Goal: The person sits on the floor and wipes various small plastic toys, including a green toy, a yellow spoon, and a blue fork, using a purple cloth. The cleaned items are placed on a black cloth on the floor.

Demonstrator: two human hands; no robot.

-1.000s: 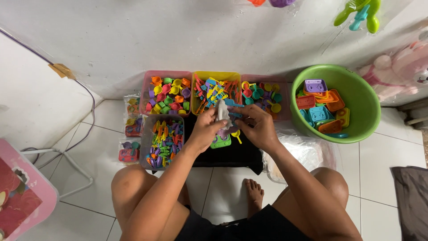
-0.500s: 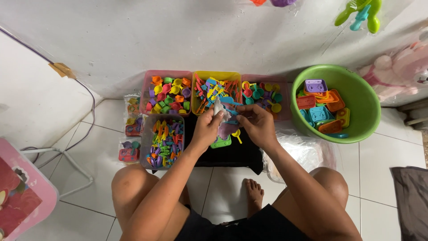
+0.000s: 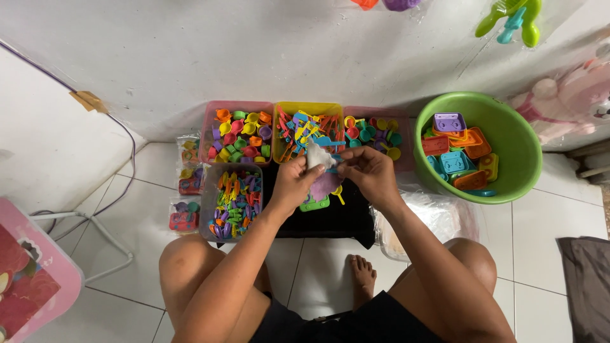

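- The left hand [image 3: 293, 185] pinches a small clear plastic bag [image 3: 318, 157] at its lower edge, fingers curled around it.
- The right hand [image 3: 372, 171] meets the left at the same bag, fingertips pressed together on its side.
- The bag sits just in front of the yellow tray [image 3: 308, 127], held above a black cloth [image 3: 330, 219]; something purple shows beneath it, too hidden to tell what.
- A small green toy piece [image 3: 315, 204] lies on the cloth, nearer the person than the yellow tray.
- Left of the yellow tray stands a pink tray [image 3: 236, 132] of coloured cups; right of it another tray [image 3: 376, 130] of small pieces.
- Farther right of the yellow tray is a green basin [image 3: 508, 121] holding bigger plastic toys.
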